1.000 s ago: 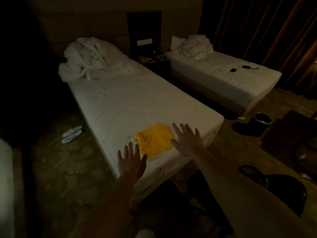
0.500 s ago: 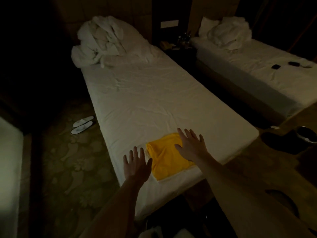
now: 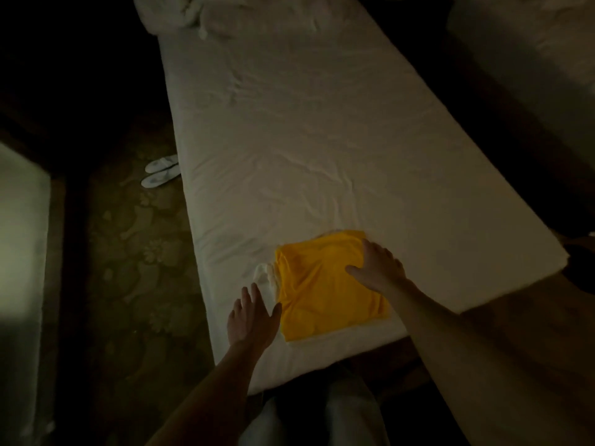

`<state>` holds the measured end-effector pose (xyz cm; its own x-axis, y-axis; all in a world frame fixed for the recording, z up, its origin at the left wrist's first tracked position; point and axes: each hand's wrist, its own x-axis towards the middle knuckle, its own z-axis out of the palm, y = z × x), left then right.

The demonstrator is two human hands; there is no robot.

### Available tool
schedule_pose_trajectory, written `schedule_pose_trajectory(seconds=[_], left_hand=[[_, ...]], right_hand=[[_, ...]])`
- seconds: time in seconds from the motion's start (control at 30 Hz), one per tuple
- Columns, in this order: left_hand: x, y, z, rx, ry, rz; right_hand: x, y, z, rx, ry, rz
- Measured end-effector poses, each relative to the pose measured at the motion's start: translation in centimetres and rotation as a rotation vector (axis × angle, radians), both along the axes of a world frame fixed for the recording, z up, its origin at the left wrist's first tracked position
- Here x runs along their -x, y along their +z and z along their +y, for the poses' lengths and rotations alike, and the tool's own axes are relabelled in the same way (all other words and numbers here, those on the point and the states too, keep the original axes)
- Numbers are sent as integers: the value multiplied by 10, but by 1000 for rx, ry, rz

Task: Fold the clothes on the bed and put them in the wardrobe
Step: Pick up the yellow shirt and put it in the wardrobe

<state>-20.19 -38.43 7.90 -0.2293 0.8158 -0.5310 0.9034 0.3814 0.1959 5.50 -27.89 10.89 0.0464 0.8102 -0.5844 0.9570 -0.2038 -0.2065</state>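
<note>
Lying folded near the bed's (image 3: 322, 149) foot, the yellow garment (image 3: 322, 291) is flanked by flat-fingered left hand (image 3: 252, 317) and pressing right hand (image 3: 380, 268), apparently awaiting lifting toward the wardrobe.

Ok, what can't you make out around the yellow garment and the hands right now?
- Wardrobe: not in the head view.
- White cloth: mostly hidden under the yellow garment.
- Garment's right edge: covered by the right hand.
- Left hand: dim, contact with bed unclear.
- Bedding pile: cut off by top edge.
</note>
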Motion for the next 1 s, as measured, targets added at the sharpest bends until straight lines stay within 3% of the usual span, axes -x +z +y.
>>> schedule_pose_trajectory(seconds=[0.3, 0.53, 0.73, 0.87, 1.0], left_hand=[[-39, -109, 48, 130, 415, -166], [-63, -171, 70, 58, 662, -293], [-70, -183, 77, -25, 724, -526], [-66, -160, 74, -36, 807, -865], [-53, -129, 74, -37, 837, -995]], right_hand=[[-29, -131, 46, 164, -221, 111], [-40, -195, 54, 215, -420, 271], [-32, -205, 54, 193, -577, 501], [-24, -189, 52, 247, -658, 677], [-14, -153, 56, 362, -739, 849]])
